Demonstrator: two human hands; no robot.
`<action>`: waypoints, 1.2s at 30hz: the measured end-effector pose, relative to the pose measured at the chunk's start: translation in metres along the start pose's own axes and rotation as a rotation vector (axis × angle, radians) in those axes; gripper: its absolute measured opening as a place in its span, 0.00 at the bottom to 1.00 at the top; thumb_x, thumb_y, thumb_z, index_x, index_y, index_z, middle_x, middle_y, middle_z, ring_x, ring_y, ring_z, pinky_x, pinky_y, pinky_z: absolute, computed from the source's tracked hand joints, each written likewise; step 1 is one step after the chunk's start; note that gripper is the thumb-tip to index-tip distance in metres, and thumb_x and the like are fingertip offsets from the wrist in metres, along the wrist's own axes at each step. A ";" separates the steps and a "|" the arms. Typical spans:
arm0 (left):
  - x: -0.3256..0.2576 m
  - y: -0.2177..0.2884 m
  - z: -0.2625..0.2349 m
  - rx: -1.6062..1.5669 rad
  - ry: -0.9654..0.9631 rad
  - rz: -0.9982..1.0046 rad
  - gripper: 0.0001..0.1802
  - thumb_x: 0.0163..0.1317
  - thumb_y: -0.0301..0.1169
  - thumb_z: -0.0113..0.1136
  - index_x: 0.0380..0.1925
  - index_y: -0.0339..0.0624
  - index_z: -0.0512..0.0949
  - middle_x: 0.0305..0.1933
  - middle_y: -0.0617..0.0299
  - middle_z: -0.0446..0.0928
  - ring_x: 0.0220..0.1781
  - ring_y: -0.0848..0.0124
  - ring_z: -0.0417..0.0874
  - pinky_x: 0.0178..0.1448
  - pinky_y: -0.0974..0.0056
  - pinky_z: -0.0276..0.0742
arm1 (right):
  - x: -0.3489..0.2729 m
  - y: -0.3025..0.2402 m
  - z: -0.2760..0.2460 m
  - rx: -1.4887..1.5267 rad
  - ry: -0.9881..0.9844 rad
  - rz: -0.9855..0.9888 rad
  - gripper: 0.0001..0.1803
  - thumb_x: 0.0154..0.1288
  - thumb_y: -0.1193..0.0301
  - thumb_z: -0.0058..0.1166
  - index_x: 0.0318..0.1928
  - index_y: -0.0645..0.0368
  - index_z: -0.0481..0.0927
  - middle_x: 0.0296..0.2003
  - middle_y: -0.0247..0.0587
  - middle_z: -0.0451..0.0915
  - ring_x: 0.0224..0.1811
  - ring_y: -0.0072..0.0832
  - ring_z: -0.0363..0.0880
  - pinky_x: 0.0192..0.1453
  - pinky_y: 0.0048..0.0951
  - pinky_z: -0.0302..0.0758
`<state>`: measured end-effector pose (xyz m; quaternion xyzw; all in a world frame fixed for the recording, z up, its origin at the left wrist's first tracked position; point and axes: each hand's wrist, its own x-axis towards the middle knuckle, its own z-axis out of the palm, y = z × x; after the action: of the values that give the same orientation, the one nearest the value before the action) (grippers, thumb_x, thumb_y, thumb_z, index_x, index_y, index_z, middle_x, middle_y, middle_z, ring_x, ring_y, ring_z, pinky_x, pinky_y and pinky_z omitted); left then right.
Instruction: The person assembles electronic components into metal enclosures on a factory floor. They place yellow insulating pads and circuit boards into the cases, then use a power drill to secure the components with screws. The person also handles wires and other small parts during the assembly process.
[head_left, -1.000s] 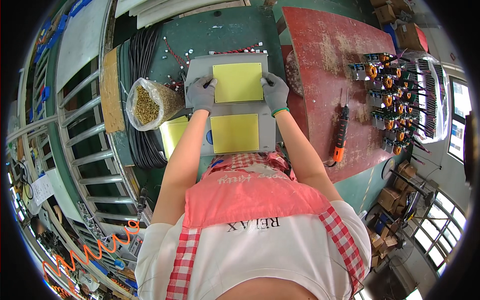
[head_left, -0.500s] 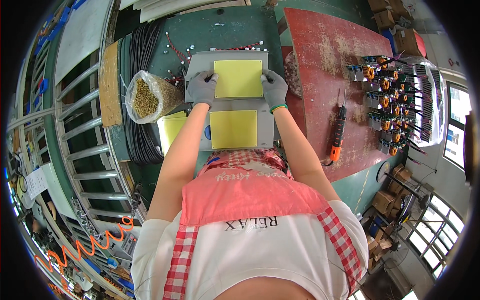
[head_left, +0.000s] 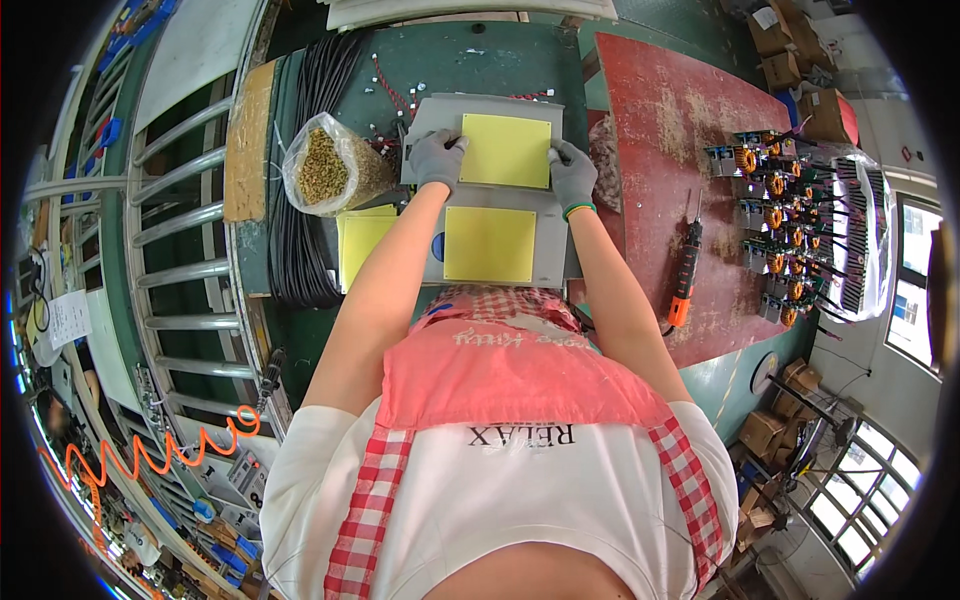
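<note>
A yellow rectangular sheet (head_left: 506,151) with small corner holes lies on the farther grey panel (head_left: 440,108). My left hand (head_left: 438,162), in a grey glove, is closed at the sheet's left edge, thumb and fingertips against it. At the opposite edge, my gloved right hand (head_left: 573,175) pinches the right side, a green band round its wrist. Nearer to me, a second yellow sheet (head_left: 490,245) rests on another grey panel (head_left: 549,240). Several more yellow sheets (head_left: 362,245) lie to the left, partly under my left forearm.
Left of the panels stand a clear bag of small brass-coloured parts (head_left: 325,170) and a bundle of black cables (head_left: 305,250). Red twisted wires (head_left: 392,92) lie behind. On the red board (head_left: 650,130) at right are an orange-black electric screwdriver (head_left: 685,275) and several circuit boards (head_left: 775,215).
The whole view has shifted, so the bench sits farther right in the picture. Both hands stay at the same sheet's side edges; the left fingers look slightly more curled.
</note>
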<state>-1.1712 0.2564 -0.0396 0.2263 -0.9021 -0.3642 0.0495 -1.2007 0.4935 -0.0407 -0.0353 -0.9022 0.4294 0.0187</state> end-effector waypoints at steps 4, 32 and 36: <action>0.002 0.004 -0.004 0.014 -0.027 -0.007 0.17 0.52 0.44 0.63 0.39 0.49 0.83 0.39 0.57 0.82 0.41 0.62 0.82 0.49 0.61 0.74 | 0.005 0.003 -0.001 0.005 -0.059 0.034 0.14 0.58 0.68 0.58 0.46 0.52 0.82 0.34 0.45 0.81 0.35 0.32 0.81 0.44 0.29 0.76; -0.152 0.000 -0.046 -0.187 -0.260 -0.246 0.15 0.53 0.31 0.65 0.41 0.38 0.81 0.36 0.55 0.83 0.35 0.70 0.83 0.44 0.68 0.77 | -0.141 0.004 -0.065 0.339 -0.165 0.487 0.12 0.58 0.71 0.61 0.43 0.61 0.83 0.28 0.33 0.82 0.25 0.14 0.75 0.30 0.20 0.74; -0.155 -0.024 -0.017 -0.340 -0.197 -0.183 0.15 0.54 0.30 0.65 0.42 0.39 0.81 0.38 0.55 0.83 0.37 0.71 0.83 0.46 0.69 0.77 | -0.142 0.003 -0.057 0.223 -0.099 0.477 0.12 0.57 0.71 0.61 0.43 0.60 0.84 0.27 0.34 0.83 0.25 0.15 0.75 0.32 0.20 0.74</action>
<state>-1.0200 0.2996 -0.0318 0.2589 -0.8037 -0.5346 -0.0345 -1.0553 0.5278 -0.0074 -0.2237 -0.8152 0.5198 -0.1235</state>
